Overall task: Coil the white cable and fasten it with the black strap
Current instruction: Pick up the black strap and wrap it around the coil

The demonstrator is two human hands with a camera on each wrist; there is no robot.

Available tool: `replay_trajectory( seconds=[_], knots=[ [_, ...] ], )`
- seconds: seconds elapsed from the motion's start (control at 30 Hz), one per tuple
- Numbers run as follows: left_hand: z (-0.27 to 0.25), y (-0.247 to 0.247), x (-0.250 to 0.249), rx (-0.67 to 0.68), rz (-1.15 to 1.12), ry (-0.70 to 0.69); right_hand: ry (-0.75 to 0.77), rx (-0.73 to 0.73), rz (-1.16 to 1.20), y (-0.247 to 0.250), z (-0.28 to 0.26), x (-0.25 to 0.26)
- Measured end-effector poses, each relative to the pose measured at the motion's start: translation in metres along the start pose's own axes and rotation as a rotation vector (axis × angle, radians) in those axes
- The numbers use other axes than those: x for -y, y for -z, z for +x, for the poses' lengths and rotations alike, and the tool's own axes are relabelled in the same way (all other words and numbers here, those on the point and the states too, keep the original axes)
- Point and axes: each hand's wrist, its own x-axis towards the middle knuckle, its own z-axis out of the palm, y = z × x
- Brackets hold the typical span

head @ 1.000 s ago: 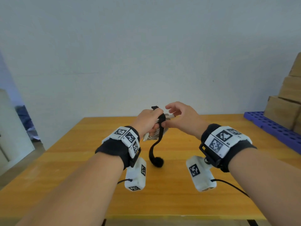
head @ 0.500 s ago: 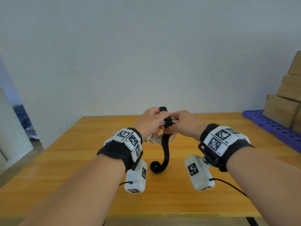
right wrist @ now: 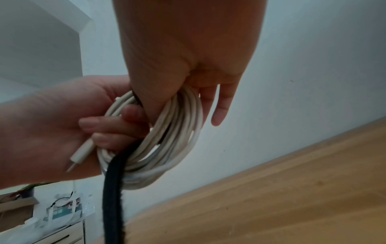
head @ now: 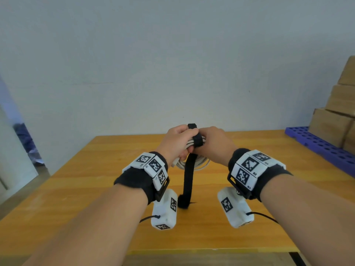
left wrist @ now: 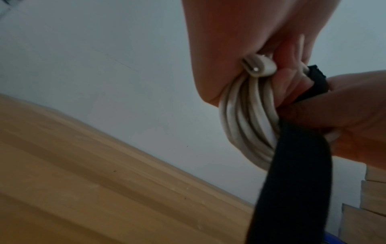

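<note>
Both hands hold the coiled white cable (head: 201, 164) above the wooden table (head: 269, 189). My left hand (head: 189, 144) grips one side of the coil (right wrist: 173, 140), and a white plug (right wrist: 81, 153) sticks out below its fingers. The black strap (head: 197, 140) lies over the top of the bundle. My right hand (head: 206, 140) pinches it there against the cable, its fingers (right wrist: 217, 107) reaching behind the coil. The strap's long tail (head: 187, 179) hangs straight down, and its rolled end (head: 183, 203) is near the tabletop. The other connector (left wrist: 259, 67) shows at my left palm.
A blue perforated pallet (head: 317, 144) with stacked cardboard boxes (head: 334, 120) stands at the right beyond the table. A white wall runs behind the table's far edge. A white cabinet (head: 11, 150) stands at the left. Camera units hang under both wrists.
My right hand, open above the strap a second ago, has closed onto it at the top of the coil. The hanging tail has straightened from a curve.
</note>
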Motion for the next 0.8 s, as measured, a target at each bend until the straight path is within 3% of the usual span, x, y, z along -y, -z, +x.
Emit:
replay_trajectory(
  seconds=[0.17, 0.37, 0.43, 0.57, 0.73, 0.8],
  knots=[
    [-0.002, -0.003, 0.001, 0.018, 0.071, -0.02, -0.069, 0.188, 0.108, 0.005, -0.001, -0.002],
    [-0.002, -0.002, 0.003, 0.037, 0.054, -0.013, -0.104, 0.26, 0.153, 0.012, -0.002, -0.004],
    [-0.003, -0.003, 0.004, 0.037, 0.027, -0.001, -0.105, 0.218, 0.119, 0.009, -0.001, -0.003],
    [-0.001, -0.004, 0.001, 0.022, -0.113, 0.058, -0.077, -0.081, 0.058, -0.001, 0.0, -0.002],
    [0.0, -0.001, 0.004, 0.044, -0.067, 0.027, -0.117, 0.12, 0.239, 0.002, -0.002, -0.005],
    [0.0, -0.002, 0.005, 0.046, -0.061, 0.018, -0.124, 0.138, 0.308, 0.003, -0.003, -0.007]
  ],
)
